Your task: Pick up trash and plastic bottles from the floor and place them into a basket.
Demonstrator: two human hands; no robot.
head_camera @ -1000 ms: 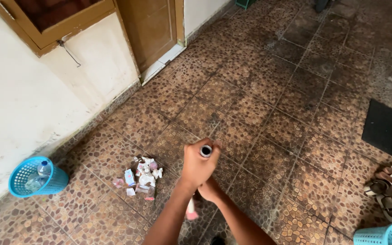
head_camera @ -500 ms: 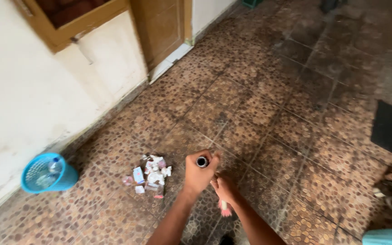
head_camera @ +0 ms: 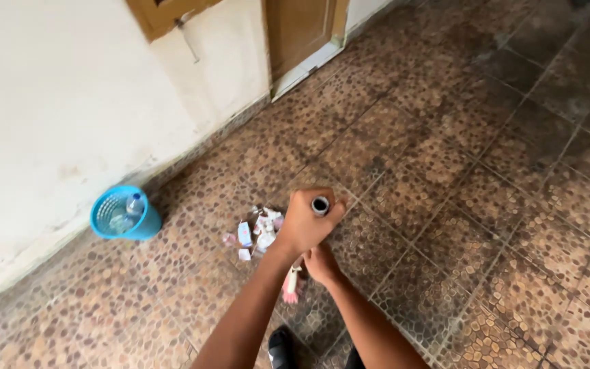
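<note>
Both my hands grip a broom handle seen end-on, its hollow tip (head_camera: pixel 320 205) pointing at the camera. My left hand (head_camera: pixel 305 225) wraps the top of the handle. My right hand (head_camera: pixel 322 263) holds it lower down. The pink broom head (head_camera: pixel 291 285) shows below my hands, touching the tiled floor. A small pile of paper scraps and wrappers (head_camera: pixel 254 234) lies on the floor just left of my hands.
A blue plastic basket (head_camera: pixel 123 213) with a clear bottle inside stands against the white wall at left. A brown wooden door (head_camera: pixel 298 31) is at the top. The floor is brown pebble-patterned tile (head_camera: pixel 459 171). My dark shoe (head_camera: pixel 281 347) shows at the bottom.
The view has swung right and down; basket and litter pile now sit further right in frame. The mat and sandals have left the view. My hands keep hold of the broom.
</note>
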